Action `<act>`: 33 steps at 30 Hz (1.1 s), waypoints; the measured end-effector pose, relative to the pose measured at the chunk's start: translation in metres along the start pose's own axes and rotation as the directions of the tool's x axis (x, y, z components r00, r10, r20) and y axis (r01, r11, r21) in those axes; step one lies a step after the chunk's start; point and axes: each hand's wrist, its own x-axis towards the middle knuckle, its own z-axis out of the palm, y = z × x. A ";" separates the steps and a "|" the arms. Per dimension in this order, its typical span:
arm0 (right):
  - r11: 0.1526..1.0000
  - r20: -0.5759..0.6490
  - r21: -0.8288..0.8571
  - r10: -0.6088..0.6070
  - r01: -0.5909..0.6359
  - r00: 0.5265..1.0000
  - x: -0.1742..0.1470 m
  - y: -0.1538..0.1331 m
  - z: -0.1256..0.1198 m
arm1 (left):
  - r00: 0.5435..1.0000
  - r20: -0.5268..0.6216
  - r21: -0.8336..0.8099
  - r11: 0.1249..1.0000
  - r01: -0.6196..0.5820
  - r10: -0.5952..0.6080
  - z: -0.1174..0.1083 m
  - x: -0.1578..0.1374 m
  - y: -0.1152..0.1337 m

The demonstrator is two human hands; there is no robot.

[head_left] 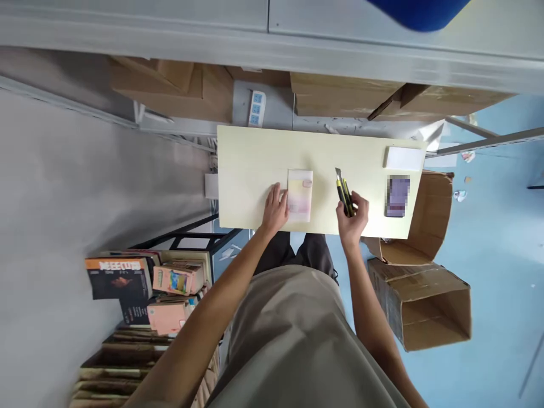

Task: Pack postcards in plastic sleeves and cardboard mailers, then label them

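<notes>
On the pale yellow table (250, 153) lies a small flat booklet or packet (300, 195) with a pink and yellow cover; its exact kind is hard to make out. My left hand (275, 211) rests flat at its left edge, fingers stretched out. To the right, my right hand (353, 220) grips a black and yellow utility knife (342, 192) just above the table, its blade out and pointing away from me. A white box (404, 158) sits at the table's far right corner, with a phone-like purple object (398, 196), blurred out, below it.
Cardboard boxes (340, 93) and a power strip (256, 109) stand behind the table, under a grey shelf (191, 42). Stacked books (121, 277) are at lower left. Two open cartons (433, 221) stand on the blue floor at right.
</notes>
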 end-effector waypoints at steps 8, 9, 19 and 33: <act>0.986 0.211 -0.064 0.162 -0.152 0.964 -0.060 -0.032 0.091 | 0.985 0.052 -0.024 0.987 -0.161 0.162 -0.011 0.013 -0.025; 0.988 0.244 -0.078 0.149 -0.134 0.958 -0.060 -0.039 0.102 | 0.980 0.065 -0.023 0.982 -0.186 0.187 -0.017 0.017 -0.031; 0.901 0.436 -0.433 0.189 0.021 0.880 -0.032 -0.082 0.160 | 0.908 0.250 0.069 0.929 -0.363 0.336 -0.064 0.058 -0.065; 0.875 0.433 -0.482 0.194 0.045 0.880 -0.043 -0.084 0.165 | 0.904 0.257 0.101 0.921 -0.377 0.342 -0.062 0.062 -0.058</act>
